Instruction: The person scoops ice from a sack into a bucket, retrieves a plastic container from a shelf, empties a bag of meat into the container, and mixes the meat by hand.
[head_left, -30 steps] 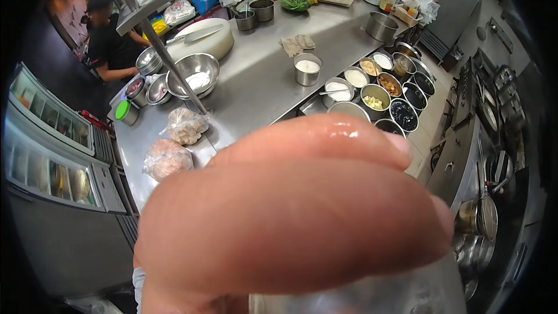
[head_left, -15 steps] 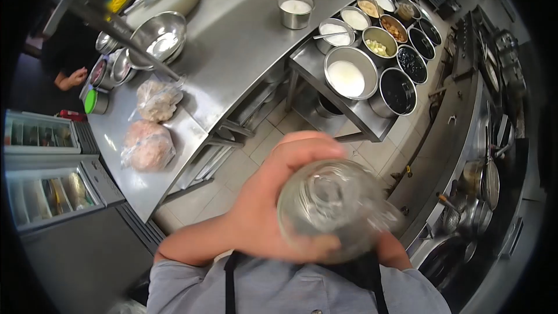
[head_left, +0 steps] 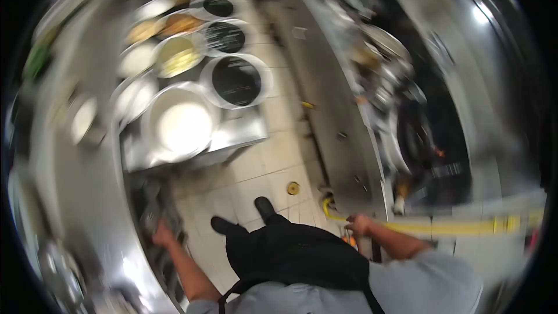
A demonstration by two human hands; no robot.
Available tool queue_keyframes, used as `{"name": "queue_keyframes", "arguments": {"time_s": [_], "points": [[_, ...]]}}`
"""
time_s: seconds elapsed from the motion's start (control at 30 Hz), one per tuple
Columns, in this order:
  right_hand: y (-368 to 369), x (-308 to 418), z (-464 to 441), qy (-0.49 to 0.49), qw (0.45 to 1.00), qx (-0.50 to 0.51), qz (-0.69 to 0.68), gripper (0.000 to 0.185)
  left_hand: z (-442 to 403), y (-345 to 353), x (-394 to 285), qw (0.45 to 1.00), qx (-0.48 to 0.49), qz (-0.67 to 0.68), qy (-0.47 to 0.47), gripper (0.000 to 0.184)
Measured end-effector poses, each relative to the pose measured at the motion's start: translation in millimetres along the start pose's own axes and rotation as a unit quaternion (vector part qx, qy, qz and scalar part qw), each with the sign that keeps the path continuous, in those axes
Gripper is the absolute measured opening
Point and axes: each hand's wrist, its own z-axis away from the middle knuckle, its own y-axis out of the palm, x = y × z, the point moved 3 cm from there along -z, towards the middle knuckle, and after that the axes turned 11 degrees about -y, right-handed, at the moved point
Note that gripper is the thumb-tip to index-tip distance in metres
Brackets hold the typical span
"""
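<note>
My left hand (head_left: 164, 235) reaches down beside the counter at the left. Its fingers are closed at a clear glass jug (head_left: 150, 221), low by the under-counter shelf; blur softens the jug's outline. On the other side, my right hand (head_left: 360, 225) hangs near the stove's front corner, with its fingers loosely apart and nothing visible in them. Close to it runs a yellow strip (head_left: 447, 228), whose curled end lies by the stove edge.
Ahead stands a low metal table (head_left: 238, 134) with several pots, among them a large pot of white contents (head_left: 185, 128) and a pot of dark liquid (head_left: 236, 81). A steel counter (head_left: 87, 197) runs along the left, a stove (head_left: 331, 122) along the right. Tiled floor (head_left: 261, 163) lies between.
The view has swung right and down. My left hand has gone from in front of my chest with the glass jug to low beside the counter. My right hand has come into sight.
</note>
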Motion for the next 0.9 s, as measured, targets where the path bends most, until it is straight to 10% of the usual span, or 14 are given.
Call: {"name": "queue_keyframes", "arguments": {"time_s": [0.23, 0.4, 0.47, 0.53, 0.63, 0.67, 0.8, 0.9], "points": [[62, -27, 73, 0.077, 0.994, 0.080, 0.019, 0.056, -111, 77, 89, 0.887, 0.293, 0.059, -0.352, 0.049], [90, -45, 61, 0.059, 0.989, 0.135, 0.016, 0.061, -114, 73, 79, 0.850, 0.340, 0.182, -0.359, 0.060], [60, -42, 53, 0.035, 0.995, 0.094, 0.005, 0.057, -116, 61, 71, 0.918, 0.327, 0.029, -0.223, 0.061], [10, -54, 43, 0.061, 0.998, 0.027, 0.002, 0.052, -102, 48, 55, 0.960, 0.230, -0.064, -0.149, 0.064], [-98, -80, 42, 0.069, 0.934, -0.351, 0.010, 0.021, -25, 28, 19, 0.955, 0.066, 0.005, -0.288, 0.072], [-137, -96, 43, 0.083, 0.901, -0.425, 0.024, 0.017, 26, 11, -20, 0.940, 0.080, 0.013, -0.332, 0.075], [-272, -131, 52, 0.020, 0.730, -0.678, 0.085, 0.029, 98, 30, 24, 0.883, 0.349, -0.312, 0.037, 0.080], [-315, -165, 16, 0.052, 0.744, -0.662, 0.067, 0.031, 177, 25, 31, 0.782, 0.465, -0.407, -0.081, 0.078]]}}
